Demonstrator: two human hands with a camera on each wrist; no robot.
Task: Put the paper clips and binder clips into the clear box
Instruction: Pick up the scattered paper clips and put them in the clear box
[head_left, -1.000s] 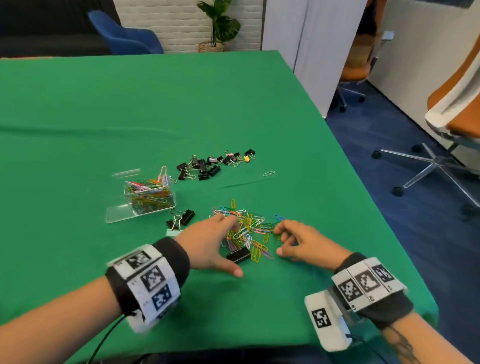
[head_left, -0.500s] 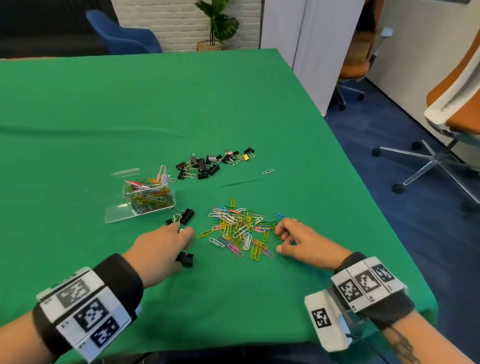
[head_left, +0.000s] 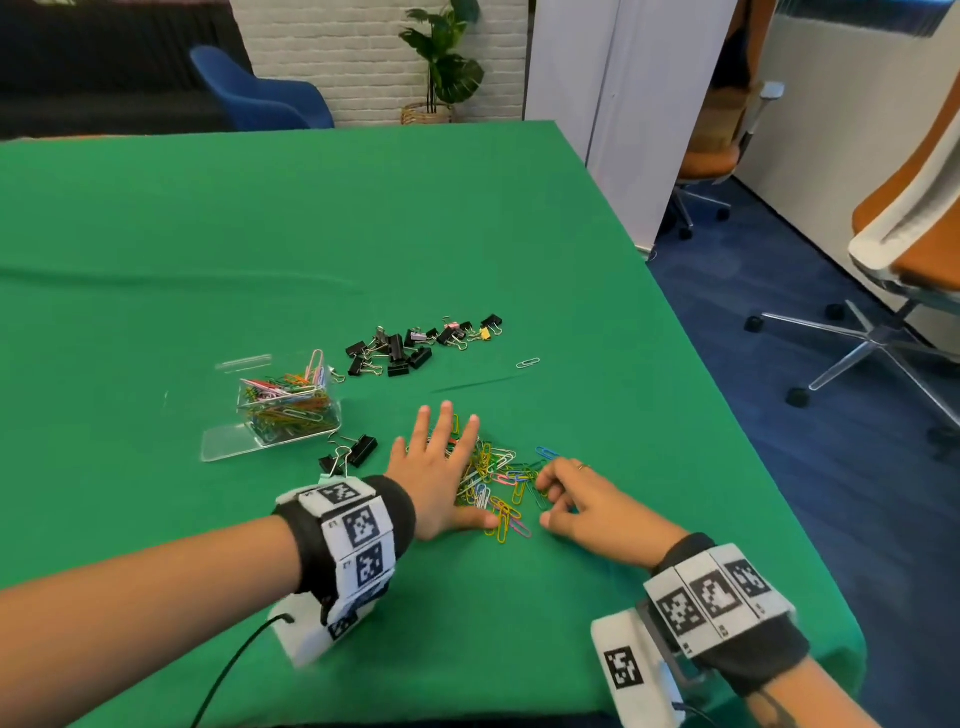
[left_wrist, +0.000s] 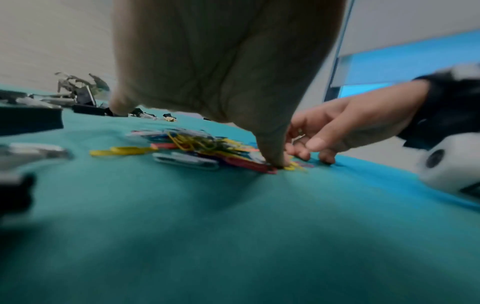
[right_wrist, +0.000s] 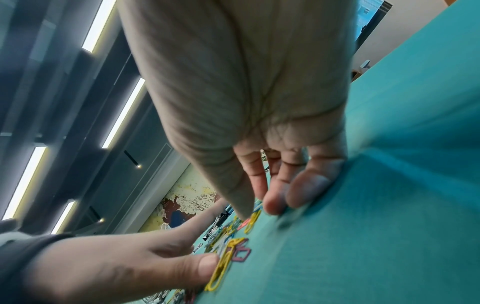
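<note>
A heap of coloured paper clips (head_left: 498, 473) lies on the green cloth near the front edge. My left hand (head_left: 447, 467) lies flat on the heap's left half, fingers straight and spread, thumb tip (left_wrist: 275, 162) pressing on clips. At the heap's right edge sits my right hand (head_left: 550, 501), loosely curled, fingertips (right_wrist: 275, 205) on the cloth and holding nothing I can see. The clear box (head_left: 288, 410), left of the heap, stands open and partly full of paper clips. Black binder clips (head_left: 415, 345) are scattered behind it.
The box's clear lid (head_left: 228, 444) lies flat in front of it. Two binder clips (head_left: 353, 452) rest between box and left wrist. One stray paper clip (head_left: 528, 362) lies farther back on the right. The table's right edge (head_left: 727, 415) drops to a blue floor with office chairs (head_left: 904, 234).
My left hand pulled a black binder clip left out of the heap, then came back right and spread flat on the paper clips. The right hand has barely moved.
</note>
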